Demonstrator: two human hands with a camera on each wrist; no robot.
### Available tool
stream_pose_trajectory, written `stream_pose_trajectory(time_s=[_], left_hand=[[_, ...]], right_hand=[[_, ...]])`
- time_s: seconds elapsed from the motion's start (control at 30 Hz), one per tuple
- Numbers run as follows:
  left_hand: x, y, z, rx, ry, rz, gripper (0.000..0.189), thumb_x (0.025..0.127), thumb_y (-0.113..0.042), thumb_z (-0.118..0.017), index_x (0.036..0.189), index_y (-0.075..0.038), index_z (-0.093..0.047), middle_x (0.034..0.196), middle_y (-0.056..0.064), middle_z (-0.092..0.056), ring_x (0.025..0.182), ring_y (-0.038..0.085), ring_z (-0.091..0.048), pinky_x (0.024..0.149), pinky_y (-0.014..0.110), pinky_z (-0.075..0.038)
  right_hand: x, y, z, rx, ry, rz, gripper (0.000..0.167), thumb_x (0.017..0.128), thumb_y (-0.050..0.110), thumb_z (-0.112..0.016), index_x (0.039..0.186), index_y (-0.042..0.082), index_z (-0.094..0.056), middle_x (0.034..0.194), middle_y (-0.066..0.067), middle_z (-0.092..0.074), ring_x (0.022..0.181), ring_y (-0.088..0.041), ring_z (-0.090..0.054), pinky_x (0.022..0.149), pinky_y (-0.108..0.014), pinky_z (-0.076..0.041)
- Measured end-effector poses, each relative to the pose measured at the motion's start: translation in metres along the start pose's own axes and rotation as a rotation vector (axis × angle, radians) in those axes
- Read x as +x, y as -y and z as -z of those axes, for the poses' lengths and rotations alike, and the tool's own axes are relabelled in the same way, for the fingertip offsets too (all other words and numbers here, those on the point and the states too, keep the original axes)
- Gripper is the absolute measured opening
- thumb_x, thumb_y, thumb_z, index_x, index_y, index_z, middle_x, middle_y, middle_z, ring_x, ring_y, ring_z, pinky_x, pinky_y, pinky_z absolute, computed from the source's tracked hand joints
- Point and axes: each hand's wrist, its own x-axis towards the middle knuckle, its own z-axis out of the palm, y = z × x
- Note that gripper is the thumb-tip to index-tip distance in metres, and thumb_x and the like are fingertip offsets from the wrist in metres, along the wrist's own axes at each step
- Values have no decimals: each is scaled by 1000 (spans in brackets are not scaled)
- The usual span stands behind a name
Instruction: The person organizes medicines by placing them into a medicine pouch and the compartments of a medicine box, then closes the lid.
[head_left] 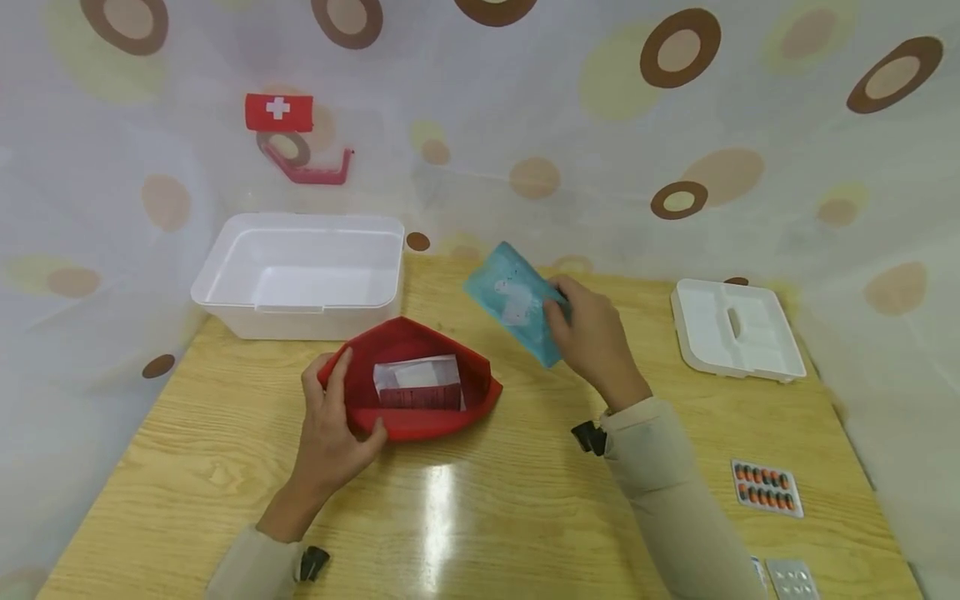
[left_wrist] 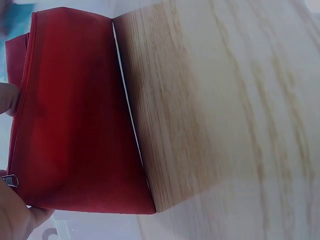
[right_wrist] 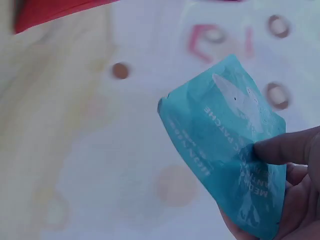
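Observation:
A red zippered pouch [head_left: 420,423] stands on the table with its mouth spread wide; inside lies a clear packet [head_left: 417,385] with a dark red band. My left hand [head_left: 330,429] grips the pouch's left end, thumb on the near edge and fingers at the far side. In the left wrist view the pouch [left_wrist: 80,115] shows its smooth front and a zipper pull [left_wrist: 10,180]. Right of the pouch and above the table, my right hand [head_left: 596,333] pinches a teal printed sachet [head_left: 513,300] by one edge. White lettering shows on the sachet [right_wrist: 225,145] in the right wrist view.
A white open bin [head_left: 300,321] stands behind the pouch on the left. At the back right lies a white divided tray [head_left: 738,329] with a handle. Capsule blister [head_left: 767,488] and silver blister [head_left: 792,578] lie at the front right. A patterned sheet [head_left: 480,108] encloses the table.

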Motion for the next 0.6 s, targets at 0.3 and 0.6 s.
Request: stream_pose_trajectory(time_s=[0.3,0.6], left_hand=[[0,-1,2,-7,8,15,97,61,-4,-77,148,5,-36,141,27,-34,129,37,-39,104,-1,-24],[1,0,1,-105,-2,-18,96,62,-3,-78,148,5,-36,138,30,-34,128,38,-37,107,4,-26]], right_hand=[[-33,75,-22,-9,-53,364,18,93,6,-67,111,6,-67,101,-9,-76,84,-20,-70,75,-39,-59],[-44,65,-90,-208,104,368,18,91,0,-65,102,14,-66,89,0,-75,79,-17,-71,65,-35,-59]])
